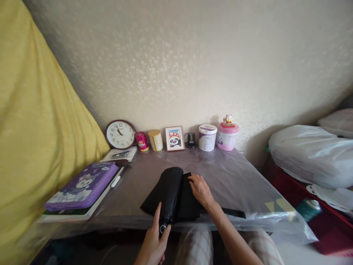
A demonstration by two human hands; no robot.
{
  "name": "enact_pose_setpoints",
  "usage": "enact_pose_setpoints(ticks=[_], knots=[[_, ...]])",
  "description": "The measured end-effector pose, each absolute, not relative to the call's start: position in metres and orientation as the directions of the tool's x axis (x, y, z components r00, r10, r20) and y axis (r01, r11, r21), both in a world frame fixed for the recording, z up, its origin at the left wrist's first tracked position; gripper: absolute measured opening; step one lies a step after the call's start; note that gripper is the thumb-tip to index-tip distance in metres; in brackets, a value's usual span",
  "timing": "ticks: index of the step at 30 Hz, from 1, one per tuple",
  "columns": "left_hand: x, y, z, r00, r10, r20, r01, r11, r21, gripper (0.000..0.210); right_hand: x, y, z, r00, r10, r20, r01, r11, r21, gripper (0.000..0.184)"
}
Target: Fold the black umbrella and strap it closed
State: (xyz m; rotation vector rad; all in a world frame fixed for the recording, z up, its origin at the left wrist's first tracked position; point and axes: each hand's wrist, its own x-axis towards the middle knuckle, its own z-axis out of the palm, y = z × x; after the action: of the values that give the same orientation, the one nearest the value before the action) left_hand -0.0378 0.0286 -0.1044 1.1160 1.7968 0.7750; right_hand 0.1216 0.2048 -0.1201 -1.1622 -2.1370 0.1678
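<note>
A black folding umbrella [171, 191] lies on the plastic-covered table, its canopy loosely folded and partly spread. My left hand [154, 237] is wrapped round its handle at the table's front edge, thumb along the side near a round silvery button. To the right, my right hand [202, 190] has its fingers curled over the edge of a canopy panel; the thumb is hidden. A dark strap or strip of fabric [234, 212] sticks out to the right beneath my right forearm.
Along the wall stand a clock [120, 134], a pink can [142, 141], a yellow can [156, 140], a framed panda picture [174, 138] and two tubs [207, 138]. A purple case [82, 186] lies on books at left. White bags [311, 154] sit right of the table [220, 173].
</note>
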Motion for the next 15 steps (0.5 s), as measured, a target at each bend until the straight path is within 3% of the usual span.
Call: enact_pose_setpoints(ticks=[4,10,15], knots=[[-0.039,0.03,-0.106,-0.228,0.91,-0.346,0.409,0.412,0.814,0.069,0.126,0.208,-0.113,-0.418,0.732,0.538,0.718,0.629,-0.297,0.026],[-0.044,0.03,-0.108,-0.21,0.904,-0.372,0.327,0.424,0.845,0.074,0.131,0.204,-0.12,-0.626,0.694,0.356,0.597,0.72,-0.353,0.023],[-0.048,0.03,-0.1,-0.156,0.898,-0.411,0.271,0.439,0.856,0.077,0.129,0.194,-0.123,-0.699,0.63,0.338,0.533,0.775,-0.34,0.022]])
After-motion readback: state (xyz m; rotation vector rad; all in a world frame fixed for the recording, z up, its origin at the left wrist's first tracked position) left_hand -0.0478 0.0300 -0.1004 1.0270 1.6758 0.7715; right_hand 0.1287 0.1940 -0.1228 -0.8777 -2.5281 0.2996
